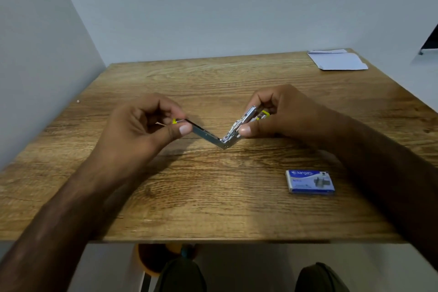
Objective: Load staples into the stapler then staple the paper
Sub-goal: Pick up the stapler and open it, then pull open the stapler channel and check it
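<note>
Stapler (pixel 222 136) hinged open, left hand (pixel 147 123), right hand (pixel 282 114) gripping ends

Soft, even indoor light, rather dim and cool on the walls (pixel 213 7). The hands throw faint, diffuse shadows onto the bench (pixel 213 197) just below them (no hard edges anywhere). The open metal stapler (pixel 222 135) carries small bright glints. Wide-angle distortion bows the bench's edges and stretches the forearms toward the lower corners. Fine detail is slightly soft throughout.
</note>
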The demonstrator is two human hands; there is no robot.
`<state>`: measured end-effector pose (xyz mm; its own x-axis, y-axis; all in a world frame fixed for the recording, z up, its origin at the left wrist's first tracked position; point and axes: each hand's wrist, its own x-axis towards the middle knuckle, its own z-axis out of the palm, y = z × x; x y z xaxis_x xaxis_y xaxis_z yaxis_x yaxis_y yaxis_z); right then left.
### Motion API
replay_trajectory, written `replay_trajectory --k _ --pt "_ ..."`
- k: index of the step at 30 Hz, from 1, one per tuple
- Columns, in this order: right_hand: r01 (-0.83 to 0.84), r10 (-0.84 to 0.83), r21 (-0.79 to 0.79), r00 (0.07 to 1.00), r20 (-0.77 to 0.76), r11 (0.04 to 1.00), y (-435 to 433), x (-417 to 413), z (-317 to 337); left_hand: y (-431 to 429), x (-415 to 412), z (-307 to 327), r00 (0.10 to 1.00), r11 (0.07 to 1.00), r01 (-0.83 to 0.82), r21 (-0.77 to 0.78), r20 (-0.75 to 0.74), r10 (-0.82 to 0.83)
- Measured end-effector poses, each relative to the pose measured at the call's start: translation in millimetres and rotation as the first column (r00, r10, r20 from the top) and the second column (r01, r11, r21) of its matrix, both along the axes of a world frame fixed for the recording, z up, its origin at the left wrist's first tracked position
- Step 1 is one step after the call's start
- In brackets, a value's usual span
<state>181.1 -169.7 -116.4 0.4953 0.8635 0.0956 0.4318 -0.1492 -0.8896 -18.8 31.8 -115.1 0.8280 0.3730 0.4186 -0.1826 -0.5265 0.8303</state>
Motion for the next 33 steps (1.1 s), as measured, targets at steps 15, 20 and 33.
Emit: replay_trajectory --k 15,20,33 --pt "-0.087 0.125 -0.18 0.97 0.207 0.98 -9 12 4 15 -18 -15 0.974 0.947 0.004 0.321 -0.215 0.069" --pt "-0.085 0.12 -0.17 0.97 0.211 0.982 -8 13 4 16 -16 -11 0.963 0.923 0.03 0.383 -0.257 0.076" --pt "-0.071 0.097 -0.157 0.981 0.169 0.985 -9 8 6 -39 58 4 0.943 0.758 0.314 0.572 -0.281 -0.178"
